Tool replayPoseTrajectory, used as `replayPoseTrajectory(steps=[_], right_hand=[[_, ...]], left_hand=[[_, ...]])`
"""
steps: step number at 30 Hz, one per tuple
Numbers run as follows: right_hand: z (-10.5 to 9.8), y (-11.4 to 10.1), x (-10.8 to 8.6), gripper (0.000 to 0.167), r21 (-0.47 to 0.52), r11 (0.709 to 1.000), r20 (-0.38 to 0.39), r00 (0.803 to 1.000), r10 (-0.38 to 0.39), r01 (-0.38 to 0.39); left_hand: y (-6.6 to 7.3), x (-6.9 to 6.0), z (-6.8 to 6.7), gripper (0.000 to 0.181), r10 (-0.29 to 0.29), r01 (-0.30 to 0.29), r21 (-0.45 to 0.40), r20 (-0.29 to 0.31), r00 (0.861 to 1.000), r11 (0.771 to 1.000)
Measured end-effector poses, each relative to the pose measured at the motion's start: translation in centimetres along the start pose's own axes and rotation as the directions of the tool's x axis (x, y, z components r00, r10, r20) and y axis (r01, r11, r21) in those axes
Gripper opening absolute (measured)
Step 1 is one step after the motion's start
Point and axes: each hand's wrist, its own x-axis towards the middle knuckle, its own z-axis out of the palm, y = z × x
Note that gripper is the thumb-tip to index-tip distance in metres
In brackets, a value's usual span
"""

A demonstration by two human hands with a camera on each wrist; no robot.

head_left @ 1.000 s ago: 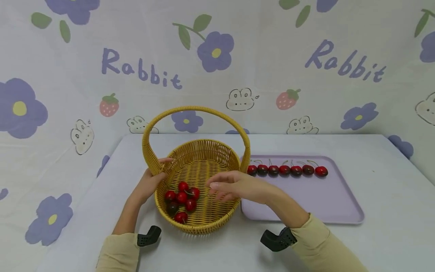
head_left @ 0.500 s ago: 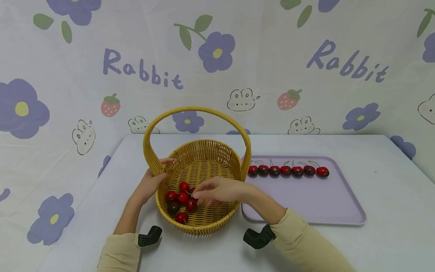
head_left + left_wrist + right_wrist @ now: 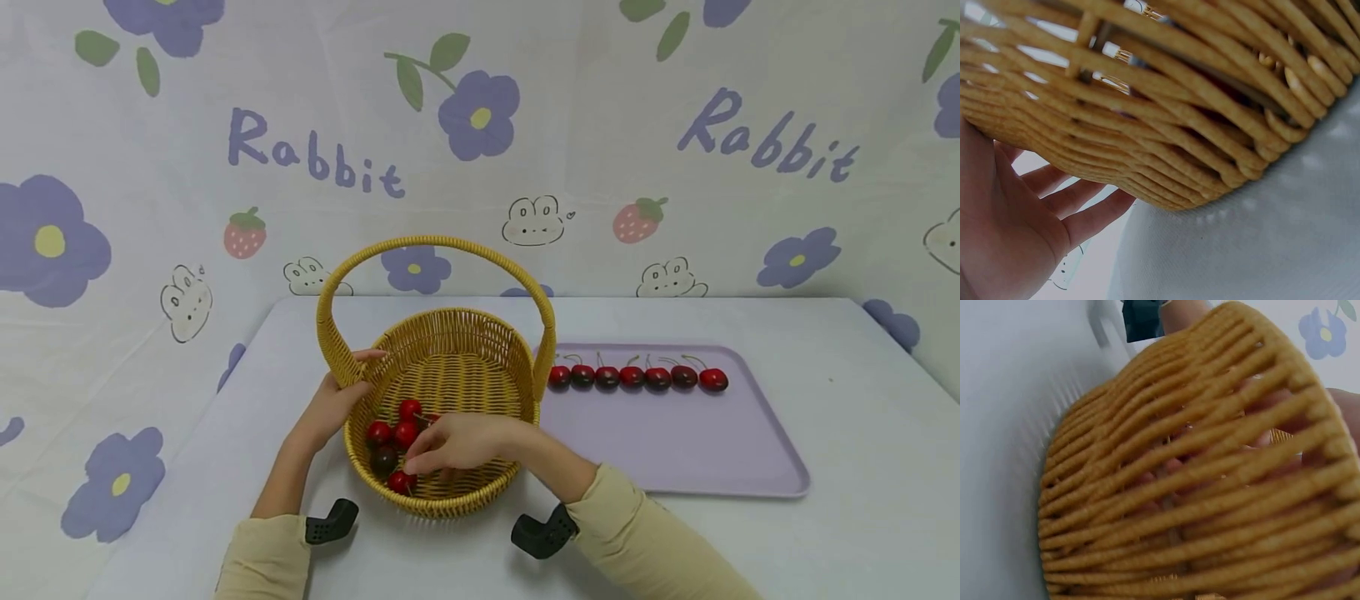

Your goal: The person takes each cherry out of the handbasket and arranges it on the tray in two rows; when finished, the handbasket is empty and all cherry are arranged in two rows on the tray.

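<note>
A yellow woven basket (image 3: 450, 504) with a tall arched handle stands left of centre in the head view. My left hand (image 3: 333, 408) holds its left side at the foot of the handle; in the left wrist view the fingers of that left hand (image 3: 1016, 219) lie against the outside of the weave. Several red cherries (image 3: 379, 433) are gathered at the basket's left front. My right hand (image 3: 465, 442) reaches inside, fingers loosely bent, fingertips at the front cherry (image 3: 401, 482). Some cherries are hidden behind the right hand. The basket wall (image 3: 1197, 481) covers most of the right wrist view.
A light purple tray (image 3: 697, 450) lies to the right, partly behind the basket. Along its far side runs a row of dark red cherries (image 3: 632, 377) with stems. A white-covered table (image 3: 862, 400) carries both, with a patterned cloth (image 3: 570, 150) behind.
My right hand has moved left and down into the basket, from its right side to the front cherries. The left hand has kept its hold, and the tray's row is unchanged.
</note>
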Motion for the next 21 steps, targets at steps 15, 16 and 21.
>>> replayPoseTrajectory(steps=[15,16,21], right_hand=[[1.4,-0.1,0.8,0.019,0.025,1.000,0.000,1.000,0.008,-0.008],[1.4,-0.1,0.8,0.018,0.040,0.999,0.004,1.000,0.005,-0.006],[1.3,0.0,0.7,0.018,0.050,0.999,0.024,0.999,-0.021,0.020]], left_hand=[[-0.1,-0.1,0.1,0.044,-0.009,0.009,-0.005,0.002,1.000,1.000],[0.0,-0.1,0.2,0.044,-0.010,0.010,-0.005,0.002,1.000,1.000],[0.2,-0.2,0.1,0.044,-0.009,0.009,-0.006,-0.003,1.000,1.000]])
